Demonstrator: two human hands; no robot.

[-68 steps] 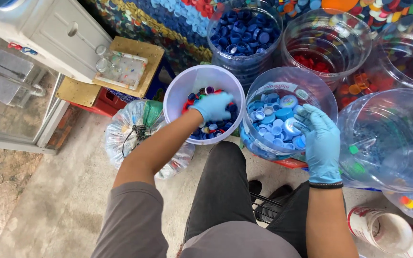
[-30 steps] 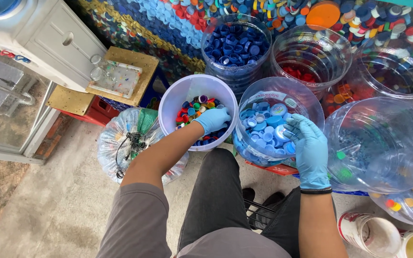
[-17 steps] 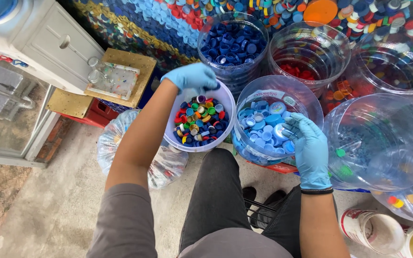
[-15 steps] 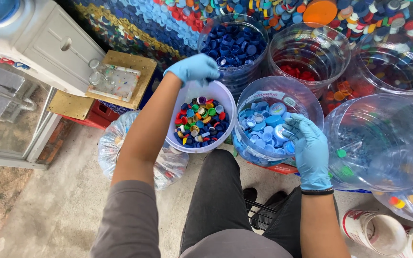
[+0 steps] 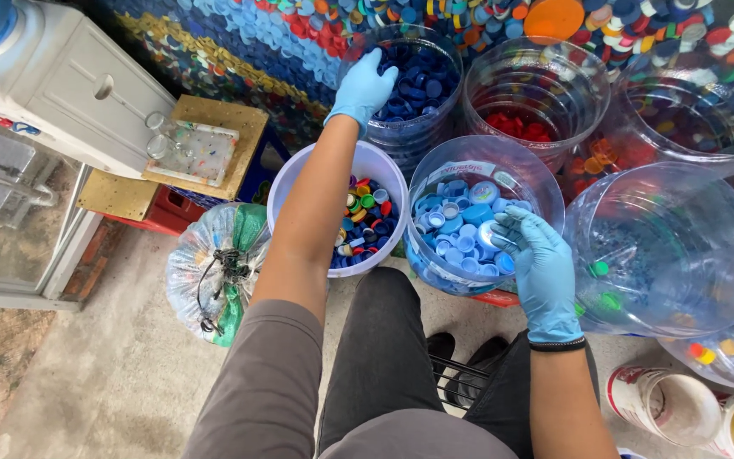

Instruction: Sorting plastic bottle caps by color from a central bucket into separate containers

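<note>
My left hand (image 5: 363, 85), in a blue glove, reaches over the near rim of a clear jar of dark blue bottle caps (image 5: 426, 89). Whether it holds a cap is hidden by the curled fingers. Under my forearm stands a white bucket (image 5: 286, 183) with mixed coloured caps (image 5: 365, 221). My gloved right hand (image 5: 537, 263) lies over the right rim of a clear tub of light blue caps (image 5: 456, 238), its fingers curled inside against the caps.
More clear jars stand behind: one with red caps (image 5: 520, 119), one mixed (image 5: 690, 110), and a big clear tub (image 5: 664, 246) on the right. A knotted plastic bag (image 5: 218, 268) sits on the floor at left, beside a white water dispenser (image 5: 53, 76) and a wooden board (image 5: 214, 119).
My left hand came up out of the white bucket of mixed caps and moved away to the dark blue jar. My right hand stayed on the light blue tub.
</note>
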